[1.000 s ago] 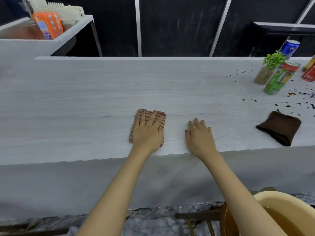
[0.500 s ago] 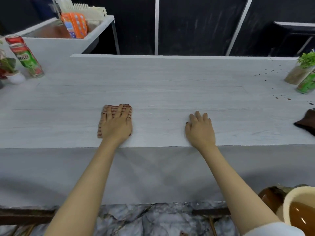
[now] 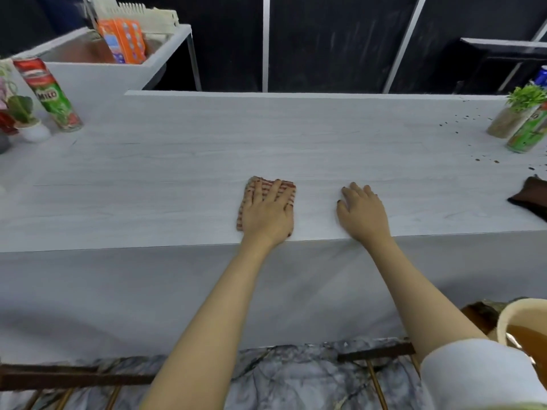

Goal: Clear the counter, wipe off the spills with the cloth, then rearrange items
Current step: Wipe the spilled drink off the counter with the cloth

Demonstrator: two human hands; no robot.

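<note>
Red-and-white striped cloth (image 3: 289, 190) folded flat on the desk (image 3: 177, 173), close to the front edge and about midway along it. Left hand (image 3: 268, 216) palm-down on top of it, fingers (image 3: 258, 192) straight and slightly spread, pressed on the fabric rather than curled round it; cloth edges visible past the fingertips and along the hand's left side. Right hand (image 3: 362, 213) just beside, flat on bare desk, apart from the cloth, fingers relaxed and close together, nothing held. Heel of each hand at the desk's front edge, both forearms bare, a white sleeve (image 3: 473, 377) at the lower right. Farther right, dark spill spots (image 3: 476, 159) scattered over the surface near the far-right end. Among them a green can (image 3: 528, 133) upright, touching or just in front of a small potted plant (image 3: 513, 116), with a blue can (image 3: 543, 76) behind at the picture's edge. Dark brown cloth (image 3: 529, 199) at the right edge, partly cut off, well apart from the right hand. At the far left a Milo can (image 3: 48, 96) upright beside a white pot of leaves (image 3: 32, 128). Behind that, a raised white sink (image 3: 103, 72) with an orange pack (image 3: 124, 39) inside. Below the desk at lower right, a cream basin (image 3: 503, 324) of brown liquid.
</note>
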